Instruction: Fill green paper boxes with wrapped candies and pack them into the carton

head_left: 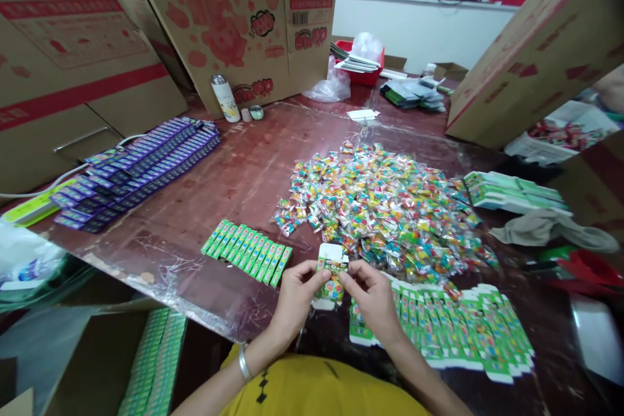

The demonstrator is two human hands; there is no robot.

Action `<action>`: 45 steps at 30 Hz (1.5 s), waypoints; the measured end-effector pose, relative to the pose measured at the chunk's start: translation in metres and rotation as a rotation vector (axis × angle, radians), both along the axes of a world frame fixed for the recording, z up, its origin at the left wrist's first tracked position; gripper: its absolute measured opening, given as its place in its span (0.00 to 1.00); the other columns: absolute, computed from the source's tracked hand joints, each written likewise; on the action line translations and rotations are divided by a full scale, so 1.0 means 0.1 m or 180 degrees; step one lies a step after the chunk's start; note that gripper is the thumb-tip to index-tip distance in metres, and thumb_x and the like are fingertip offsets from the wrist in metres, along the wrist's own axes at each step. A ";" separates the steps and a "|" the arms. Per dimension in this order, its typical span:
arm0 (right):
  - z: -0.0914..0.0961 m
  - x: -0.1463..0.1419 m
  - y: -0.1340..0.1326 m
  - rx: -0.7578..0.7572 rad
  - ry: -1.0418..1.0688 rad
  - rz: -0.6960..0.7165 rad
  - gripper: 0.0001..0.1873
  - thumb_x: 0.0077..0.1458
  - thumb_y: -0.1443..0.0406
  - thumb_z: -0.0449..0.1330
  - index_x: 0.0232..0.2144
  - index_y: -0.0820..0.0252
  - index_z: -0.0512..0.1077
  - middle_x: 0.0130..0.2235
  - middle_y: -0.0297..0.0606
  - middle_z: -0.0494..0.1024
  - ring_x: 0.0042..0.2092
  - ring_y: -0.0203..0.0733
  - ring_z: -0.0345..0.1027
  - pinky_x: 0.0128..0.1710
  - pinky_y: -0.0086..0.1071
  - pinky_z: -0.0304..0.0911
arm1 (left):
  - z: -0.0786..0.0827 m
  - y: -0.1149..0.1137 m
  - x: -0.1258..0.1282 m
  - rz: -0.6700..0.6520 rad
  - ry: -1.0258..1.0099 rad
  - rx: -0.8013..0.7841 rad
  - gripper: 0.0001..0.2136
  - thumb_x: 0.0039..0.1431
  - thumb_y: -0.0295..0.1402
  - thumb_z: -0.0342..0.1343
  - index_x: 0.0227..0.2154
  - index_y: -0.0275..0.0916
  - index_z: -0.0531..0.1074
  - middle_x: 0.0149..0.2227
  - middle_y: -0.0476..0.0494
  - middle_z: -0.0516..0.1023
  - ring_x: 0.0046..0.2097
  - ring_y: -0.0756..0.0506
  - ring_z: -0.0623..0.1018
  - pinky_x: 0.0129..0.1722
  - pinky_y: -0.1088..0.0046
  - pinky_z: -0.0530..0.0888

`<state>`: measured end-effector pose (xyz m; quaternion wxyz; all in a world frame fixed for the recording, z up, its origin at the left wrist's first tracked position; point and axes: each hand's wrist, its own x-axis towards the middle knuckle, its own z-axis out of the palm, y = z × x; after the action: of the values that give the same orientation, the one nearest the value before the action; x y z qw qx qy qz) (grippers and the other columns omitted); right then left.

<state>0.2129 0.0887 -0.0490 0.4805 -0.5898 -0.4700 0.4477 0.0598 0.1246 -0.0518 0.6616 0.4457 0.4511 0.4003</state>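
Observation:
My left hand (296, 296) and my right hand (371, 296) both pinch one small green carton (331, 266) with its white top flap standing open, held just above the table's near edge. Directly beyond it lies a big heap of colourful wrapped candies (385, 208). Under my right hand spreads a fan of flat, unfolded green cartons (463, 331). Left of my left hand a row of filled green cartons (246, 252) lies side by side on the table.
Rows of purple cartons (141, 166) lie at the far left. Big printed cardboard boxes (234, 19) stand at the back and right (536, 45). A cardboard box of green cartons (156, 364) sits below the table (244, 162) edge. A grey cloth (546, 229) lies right.

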 end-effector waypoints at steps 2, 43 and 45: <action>-0.05 -0.06 0.01 0.0061 0.0038 -0.0162 0.10 0.57 0.60 0.61 0.28 0.59 0.68 0.25 0.30 0.66 0.27 0.35 0.60 0.27 0.28 0.56 | -0.02 -0.03 0.03 0.0193 -0.0001 0.0042 0.09 0.54 0.36 0.62 0.34 0.34 0.76 0.32 0.46 0.78 0.35 0.47 0.75 0.37 0.75 0.71; 0.05 0.12 0.23 0.0360 0.0208 0.0671 0.07 0.54 0.61 0.65 0.27 0.58 0.74 0.35 0.37 0.74 0.37 0.42 0.69 0.37 0.33 0.64 | 0.11 -0.04 -0.11 -0.0154 0.0030 0.0189 0.15 0.48 0.23 0.61 0.38 0.39 0.64 0.36 0.50 0.71 0.35 0.50 0.74 0.36 0.75 0.72; 0.08 0.12 0.26 0.0027 0.0244 0.0655 0.07 0.52 0.61 0.66 0.29 0.58 0.74 0.33 0.36 0.75 0.35 0.41 0.69 0.35 0.32 0.63 | 0.12 -0.04 -0.11 -0.0120 0.0123 0.0247 0.15 0.48 0.23 0.62 0.38 0.39 0.65 0.36 0.49 0.72 0.37 0.50 0.74 0.37 0.75 0.72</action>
<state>0.2253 0.1144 -0.0412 0.4521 -0.5188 -0.5112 0.5148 0.0485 0.1205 -0.0395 0.6424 0.4870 0.4394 0.3963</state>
